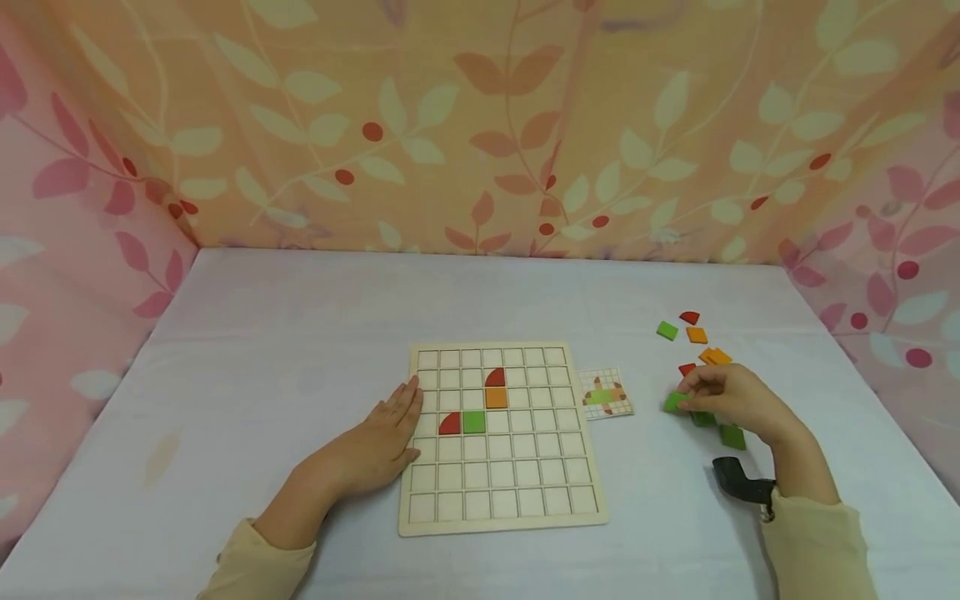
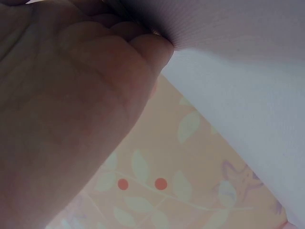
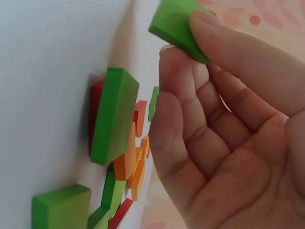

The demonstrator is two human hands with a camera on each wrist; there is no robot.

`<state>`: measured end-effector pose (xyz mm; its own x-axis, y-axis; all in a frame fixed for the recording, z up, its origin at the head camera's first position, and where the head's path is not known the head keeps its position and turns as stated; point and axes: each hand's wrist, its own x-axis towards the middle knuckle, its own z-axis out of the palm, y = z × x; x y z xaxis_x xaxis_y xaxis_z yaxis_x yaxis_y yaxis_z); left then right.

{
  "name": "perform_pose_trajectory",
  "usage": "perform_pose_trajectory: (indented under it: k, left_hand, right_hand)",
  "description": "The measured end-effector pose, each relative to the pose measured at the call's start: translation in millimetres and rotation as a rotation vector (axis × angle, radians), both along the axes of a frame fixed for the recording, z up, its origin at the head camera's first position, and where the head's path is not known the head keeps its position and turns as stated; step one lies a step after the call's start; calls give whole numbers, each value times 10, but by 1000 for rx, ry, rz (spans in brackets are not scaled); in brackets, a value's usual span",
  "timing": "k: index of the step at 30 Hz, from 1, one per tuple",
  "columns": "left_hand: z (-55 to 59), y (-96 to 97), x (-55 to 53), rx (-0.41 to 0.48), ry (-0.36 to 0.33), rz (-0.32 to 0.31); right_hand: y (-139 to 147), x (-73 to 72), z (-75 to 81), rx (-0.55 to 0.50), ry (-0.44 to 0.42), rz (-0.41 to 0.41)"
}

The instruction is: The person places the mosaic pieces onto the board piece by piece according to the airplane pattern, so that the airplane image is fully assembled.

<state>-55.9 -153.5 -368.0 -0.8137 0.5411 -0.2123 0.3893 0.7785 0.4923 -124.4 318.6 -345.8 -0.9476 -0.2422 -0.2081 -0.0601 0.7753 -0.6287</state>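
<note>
My right hand [image 1: 738, 404] pinches a green square tile [image 3: 175, 24] between thumb and fingertips, over the loose pieces at the right. A pale wooden grid board [image 1: 502, 528] lies flat in the middle of the table. My left hand [image 1: 375, 450] rests at its left edge with straight fingers. Four cells' worth of colour shows on the board: a red quarter-round [image 1: 496, 378] above an orange square [image 1: 497, 398], and lower left another red quarter-round [image 1: 450, 423] beside a green square [image 1: 473, 422]. The patterned card [image 1: 607, 392] lies against the board's right side.
Several loose tiles lie around my right hand, among them a green square [image 1: 667, 331], an orange one [image 1: 697, 335] and a red quarter-round [image 1: 690, 317]. A black curved object [image 1: 738, 481] is at my right wrist. Leaf-patterned cloth [image 1: 420, 208] surrounds the white-covered table [image 1: 300, 308].
</note>
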Motion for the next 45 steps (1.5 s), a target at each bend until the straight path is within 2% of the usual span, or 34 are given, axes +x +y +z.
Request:
perform_pose_trajectory:
  k: [4, 8, 17, 21, 26, 38, 45]
  left_hand:
    - [-10, -2, -6, -7, 7, -4]
    - [-9, -16, 3, -15, 2, 3]
    - [26, -34, 17, -1, -10, 21]
    - [20, -37, 12, 7, -3, 14]
    - [4, -26, 1, 5, 5, 0]
    - [29, -29, -4, -6, -6, 0]
    - [14, -14, -12, -4, -14, -2]
  right_hand:
    - [-7, 30, 14, -85, 15, -27]
    - [-63, 43, 10, -163, 9, -15]
    - [-182, -16, 32, -230, 55, -48]
    - [-218, -34, 32, -229, 47, -68]
    - [-336, -19, 52, -217, 84, -95]
    - [-830, -142, 60, -242, 73, -56]
    - [-1036, -175, 89, -265, 34, -6]
